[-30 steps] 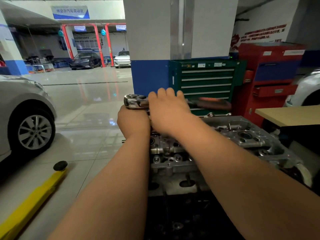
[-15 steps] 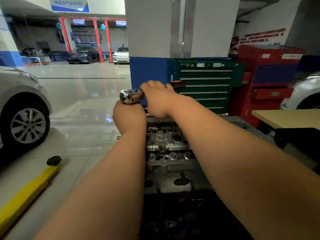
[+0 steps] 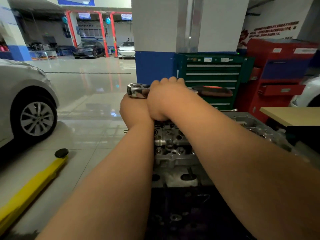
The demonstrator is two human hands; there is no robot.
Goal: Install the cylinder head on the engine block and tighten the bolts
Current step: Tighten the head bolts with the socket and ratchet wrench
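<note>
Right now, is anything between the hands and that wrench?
Nothing visible. The right hand grips the ratchet wrench by its shaft, and the left hand sits just under its head, above the cylinder head.

Nothing can be read with certainty: red lettering (image 3: 275,28) on the white wall, a blue banner (image 3: 76,0) and stickers on the green tool cabinet (image 3: 213,70) are blurred.

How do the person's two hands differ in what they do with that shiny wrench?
The right hand lies on top, fingers curled over the handle of the wrench; the left hand sits under the wrench's head. The right hand's knuckles show; the left hand's fingers are hidden, so its grip cannot be told. Both touch at the wrench, above the cylinder head.
</note>
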